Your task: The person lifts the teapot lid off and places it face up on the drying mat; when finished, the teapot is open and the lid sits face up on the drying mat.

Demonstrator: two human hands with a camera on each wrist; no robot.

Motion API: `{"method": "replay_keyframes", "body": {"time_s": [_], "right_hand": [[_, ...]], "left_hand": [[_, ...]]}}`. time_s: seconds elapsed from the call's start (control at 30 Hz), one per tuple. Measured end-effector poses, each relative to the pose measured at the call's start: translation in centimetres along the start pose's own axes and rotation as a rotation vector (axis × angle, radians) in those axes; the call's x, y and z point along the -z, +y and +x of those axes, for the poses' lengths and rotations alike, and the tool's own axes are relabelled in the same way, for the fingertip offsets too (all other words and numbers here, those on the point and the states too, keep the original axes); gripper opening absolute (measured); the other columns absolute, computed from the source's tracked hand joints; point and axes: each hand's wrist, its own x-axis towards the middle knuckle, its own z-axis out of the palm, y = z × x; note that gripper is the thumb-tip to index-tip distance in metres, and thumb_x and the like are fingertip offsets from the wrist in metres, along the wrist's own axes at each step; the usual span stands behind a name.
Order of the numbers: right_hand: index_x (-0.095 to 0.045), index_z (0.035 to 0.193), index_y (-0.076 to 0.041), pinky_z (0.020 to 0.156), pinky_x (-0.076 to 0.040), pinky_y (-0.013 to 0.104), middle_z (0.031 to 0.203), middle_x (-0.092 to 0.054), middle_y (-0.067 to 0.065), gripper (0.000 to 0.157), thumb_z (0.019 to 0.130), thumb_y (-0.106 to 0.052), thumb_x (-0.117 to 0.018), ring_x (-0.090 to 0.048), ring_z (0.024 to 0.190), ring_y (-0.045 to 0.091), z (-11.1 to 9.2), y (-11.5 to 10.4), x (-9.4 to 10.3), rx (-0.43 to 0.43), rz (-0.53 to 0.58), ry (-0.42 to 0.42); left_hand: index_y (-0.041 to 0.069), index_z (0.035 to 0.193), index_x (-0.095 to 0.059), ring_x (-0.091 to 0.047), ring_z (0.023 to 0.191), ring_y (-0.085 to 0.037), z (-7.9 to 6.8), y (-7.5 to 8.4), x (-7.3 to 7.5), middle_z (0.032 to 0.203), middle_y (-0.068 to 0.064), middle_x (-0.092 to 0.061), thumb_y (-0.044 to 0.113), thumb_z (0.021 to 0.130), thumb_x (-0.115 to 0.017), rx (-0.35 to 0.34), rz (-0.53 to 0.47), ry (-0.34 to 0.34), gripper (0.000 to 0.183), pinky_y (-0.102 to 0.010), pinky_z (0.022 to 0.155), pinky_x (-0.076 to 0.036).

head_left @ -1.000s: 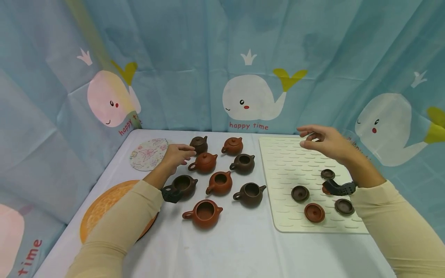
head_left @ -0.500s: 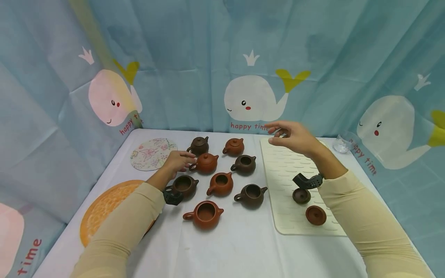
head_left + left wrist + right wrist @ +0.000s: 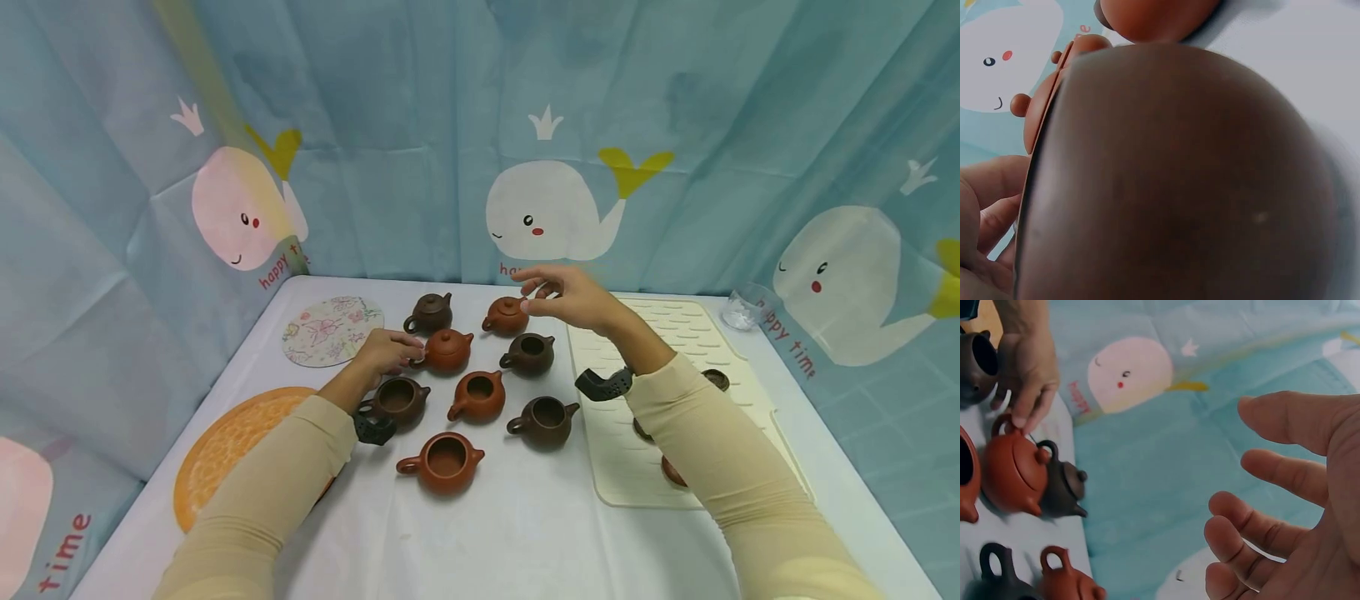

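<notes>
My left hand (image 3: 384, 353) pinches the handle of a red-brown lidded teapot (image 3: 447, 352) in the head view. In the right wrist view, the left fingertips close on that teapot's loop handle. My right hand (image 3: 572, 298) is in the air by the rear red-brown lidded teapot (image 3: 506, 317), fingers loosely spread, holding nothing. A dark lidded teapot (image 3: 432, 314) stands behind the gripped one. Several lidless teapots fill the front, among them a dark one (image 3: 397, 401) under my left wrist, whose body (image 3: 1172, 175) blocks most of the left wrist view.
On the right lies a cream ribbed mat (image 3: 622, 475) with several loose teapot lids, partly hidden by my right sleeve; one dark lid (image 3: 716, 380) shows. A clear cup (image 3: 741, 312) stands behind it. At left are a floral disc (image 3: 330, 329) and a round orange-patterned board (image 3: 232, 442).
My right hand has moved left from over the mat to beside the rear red-brown teapot. My left hand has come down slightly and taken the red-brown teapot's handle.
</notes>
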Motion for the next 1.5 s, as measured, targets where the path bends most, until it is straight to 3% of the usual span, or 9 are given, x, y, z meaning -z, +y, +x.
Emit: {"method": "replay_keyframes", "body": {"time_s": [0.3, 0.6, 0.8, 1.07, 1.27, 1.5], "right_hand": [[-0.059, 0.131, -0.01, 0.082, -0.047, 0.041, 0.114, -0.063, 0.013, 0.044, 0.089, -0.019, -0.069, -0.06, 0.098, 0.025, 2.4, 1.1, -3.1, 0.034, 0.021, -0.024], [-0.061, 0.128, -0.008, 0.074, -0.052, 0.038, 0.106, -0.065, 0.01, 0.041, 0.088, -0.014, -0.07, -0.063, 0.092, 0.022, 4.5, 1.9, -6.1, -0.013, 0.137, -0.029], [-0.061, 0.128, -0.008, 0.072, -0.051, 0.043, 0.102, -0.064, 0.009, 0.04, 0.089, -0.014, -0.069, -0.063, 0.086, 0.022, 5.6, 2.8, -7.7, -0.029, 0.126, -0.046], [-0.062, 0.127, -0.011, 0.076, -0.049, 0.039, 0.101, -0.064, 0.008, 0.038, 0.09, -0.014, -0.069, -0.061, 0.091, 0.023, 6.7, 3.5, -9.5, -0.073, 0.12, -0.021], [-0.06, 0.128, -0.003, 0.07, -0.045, 0.031, 0.098, -0.064, 0.009, 0.041, 0.09, -0.014, -0.069, -0.057, 0.09, 0.026, 7.2, 4.5, -11.0, -0.071, 0.086, -0.036], [-0.06, 0.126, 0.0, 0.064, -0.042, 0.028, 0.093, -0.063, 0.009, 0.039, 0.089, -0.011, -0.068, -0.054, 0.079, 0.02, 7.9, 5.2, -12.3, -0.073, 0.023, -0.032]], "left_hand": [[0.003, 0.101, -0.073, -0.053, 0.096, -0.029, -0.1, 0.1, -0.1, 0.107, -0.01, -0.063, 0.013, 0.085, -0.075, 0.007, 0.002, 0.017, 0.018, -0.041, 0.083, -0.047], [0.003, 0.101, -0.073, -0.052, 0.096, -0.029, -0.4, -0.1, 0.0, 0.107, -0.01, -0.064, 0.013, 0.086, -0.074, -0.001, 0.002, 0.015, 0.018, -0.041, 0.082, -0.046], [0.003, 0.1, -0.073, -0.053, 0.097, -0.029, -0.2, -0.2, 0.0, 0.104, -0.01, -0.066, 0.013, 0.086, -0.074, 0.007, -0.001, 0.019, 0.018, -0.041, 0.082, -0.046], [0.004, 0.1, -0.074, -0.052, 0.097, -0.029, 0.1, -0.1, 0.0, 0.105, -0.009, -0.065, 0.013, 0.085, -0.075, 0.01, -0.003, 0.022, 0.018, -0.042, 0.082, -0.046], [0.003, 0.102, -0.074, -0.053, 0.099, -0.03, 0.0, -0.2, -0.1, 0.108, -0.01, -0.064, 0.012, 0.086, -0.074, 0.015, -0.007, 0.016, 0.018, -0.043, 0.084, -0.046], [0.005, 0.101, -0.074, -0.052, 0.1, -0.03, 0.1, 0.0, -0.2, 0.111, -0.01, -0.062, 0.013, 0.086, -0.074, 0.031, 0.001, 0.016, 0.018, -0.043, 0.086, -0.045]]}}
